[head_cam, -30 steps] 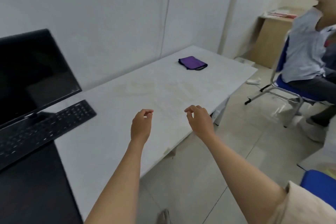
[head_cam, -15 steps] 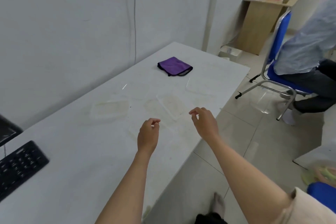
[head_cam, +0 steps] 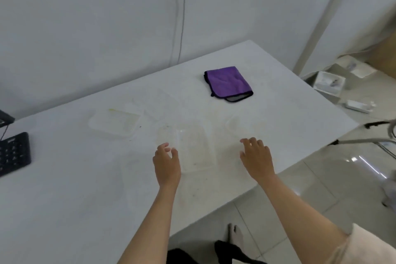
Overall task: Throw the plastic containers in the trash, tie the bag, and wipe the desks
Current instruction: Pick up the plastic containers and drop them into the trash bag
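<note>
Containers lie scattered on the table [head_cam: 64, 199], all clear plastic and hard to make out against the white top. Nearest container [head_cam: 192, 150] sits between my hands, close to the table's near edge. A second container [head_cam: 114, 122] lies to its left, nearer the wall, with a yellowish smear on its rim. A third container [head_cam: 240, 124] lies to the right and is faint; its outline I cannot trace fully. What may be a flat lid lies beyond them, too pale to confirm.

My left hand [head_cam: 167, 164] hovers at the left side of the nearest container, fingers loosely curled, holding nothing. My right hand [head_cam: 256, 156] hovers to its right, fingers spread and relaxed, also holding nothing. I cannot tell whether either hand touches plastic yet.

Judgement on handling: these look thin-walled, light and flexible, likely to buckle if squeezed mid-wall. Residue stains suggest a greasy, slippery surface. Best hold is at the rim, thumb inside and fingers under the lip, or both long sides at once.

Purple cloth [head_cam: 228, 82] lies folded farther back, well apart from the containers, ready for wiping. Keyboard [head_cam: 14, 153] sits at the far left. No trash bag is in view.
</note>
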